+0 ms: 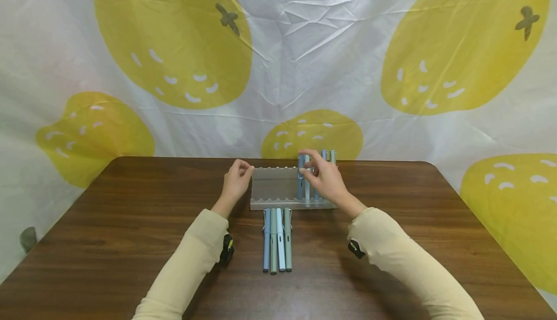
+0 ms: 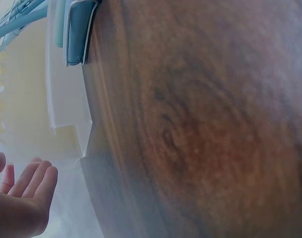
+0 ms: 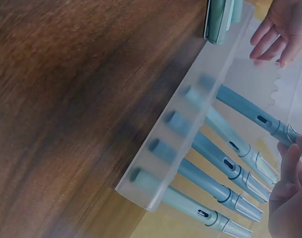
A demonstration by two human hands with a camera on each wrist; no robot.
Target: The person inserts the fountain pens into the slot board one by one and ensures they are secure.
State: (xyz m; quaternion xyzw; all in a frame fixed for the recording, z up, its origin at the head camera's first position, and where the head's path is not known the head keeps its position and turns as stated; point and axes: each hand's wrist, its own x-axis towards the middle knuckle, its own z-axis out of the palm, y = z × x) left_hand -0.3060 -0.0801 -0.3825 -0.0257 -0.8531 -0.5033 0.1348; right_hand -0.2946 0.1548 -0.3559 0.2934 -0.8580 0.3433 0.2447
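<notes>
A clear pen rack (image 1: 274, 184) with notched edges stands upright on the table. At its upper left corner, my left hand (image 1: 237, 181) pinches the edge between thumb and index finger; the other fingers look fairly straight in the left wrist view. My right hand (image 1: 326, 180) pinches a blue pen (image 3: 252, 110) near its clip, its lower end in the rack's front ledge. To the right of that pen, several blue and pale green pens (image 3: 215, 151) lean in the rack's notches, partly hidden by my right hand in the head view.
In front of the rack, several capped pens lie side by side, among them a blue pen (image 1: 267, 242) and a pale blue pen (image 1: 280, 242). All stand on a brown wooden table (image 1: 174, 242). Behind it hangs a white cloth (image 1: 296, 68) with yellow fruit prints.
</notes>
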